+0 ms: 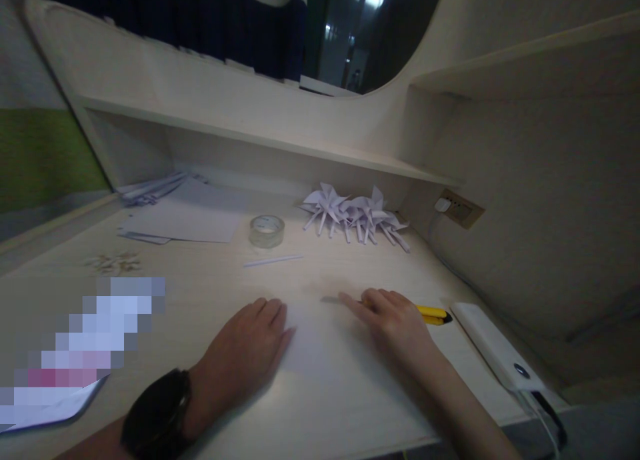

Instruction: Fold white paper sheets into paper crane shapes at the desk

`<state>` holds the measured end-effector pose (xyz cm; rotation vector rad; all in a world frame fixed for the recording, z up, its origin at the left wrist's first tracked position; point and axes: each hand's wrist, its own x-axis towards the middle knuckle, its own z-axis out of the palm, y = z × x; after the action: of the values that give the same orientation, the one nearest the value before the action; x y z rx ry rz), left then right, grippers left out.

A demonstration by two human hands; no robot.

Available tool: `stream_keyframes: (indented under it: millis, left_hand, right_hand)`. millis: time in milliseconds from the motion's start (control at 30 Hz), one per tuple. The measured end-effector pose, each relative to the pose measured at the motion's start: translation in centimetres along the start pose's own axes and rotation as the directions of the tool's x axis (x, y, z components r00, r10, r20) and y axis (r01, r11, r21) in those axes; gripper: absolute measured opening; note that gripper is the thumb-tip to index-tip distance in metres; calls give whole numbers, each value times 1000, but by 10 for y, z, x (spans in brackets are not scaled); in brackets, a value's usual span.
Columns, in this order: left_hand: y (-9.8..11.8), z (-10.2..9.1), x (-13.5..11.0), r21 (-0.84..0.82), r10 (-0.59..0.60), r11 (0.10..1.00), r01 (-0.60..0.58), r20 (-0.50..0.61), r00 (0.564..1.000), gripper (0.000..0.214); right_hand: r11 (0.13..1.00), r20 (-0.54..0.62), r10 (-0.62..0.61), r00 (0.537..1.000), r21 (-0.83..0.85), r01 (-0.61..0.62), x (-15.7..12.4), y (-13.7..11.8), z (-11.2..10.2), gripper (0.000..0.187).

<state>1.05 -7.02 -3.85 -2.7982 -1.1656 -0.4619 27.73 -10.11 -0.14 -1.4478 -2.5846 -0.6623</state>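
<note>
My left hand lies flat on the desk with its fingers together, resting on the left edge of a white paper sheet. A dark watch sits on that wrist. My right hand rests on the sheet's right side, fingers stretched out, and lies over a yellow utility knife whose blade points left past my fingertips. Whether the fingers grip the knife is unclear.
A roll of clear tape and a thin paper strip lie beyond the sheet. Several folded paper pinwheels sit at the back. Stacked paper lies back left, a white power bank at right, a wall socket behind.
</note>
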Motion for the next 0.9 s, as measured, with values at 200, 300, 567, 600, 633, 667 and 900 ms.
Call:
stream_keyframes:
  millis: [200, 300, 567, 600, 633, 667, 900]
  left_hand:
    - [-5, -23, 0, -196, 250, 945, -260, -75, 965, 23]
    - [1, -22, -3, -315, 364, 873, -372, -84, 928, 29]
    - [9, -7, -4, -276, 231, 933, -229, -27, 973, 32]
    - [9, -7, -3, -278, 243, 930, -239, -18, 970, 34]
    - [9, -6, -2, -282, 267, 924, -260, -15, 964, 36]
    - [9, -5, -1, -287, 295, 914, -286, -14, 955, 39]
    - [15, 5, 11, -316, 351, 886, -339, -20, 936, 40]
  right_hand:
    - [1000, -14, 26, 1000, -3, -26, -1, 1, 5, 46]
    - [999, 5, 46, 999, -1, -46, -2, 0, 5, 48]
    - [998, 57, 40, 998, 44, -43, -14, 3, 7, 53]
    - [997, 71, 40, 997, 62, -45, -17, 3, 7, 53]
    - [996, 84, 41, 996, 81, -48, -20, 3, 6, 53]
    - [994, 99, 41, 994, 100, -51, -23, 3, 4, 52]
    - [988, 174, 62, 983, 128, -85, -36, 9, -4, 51]
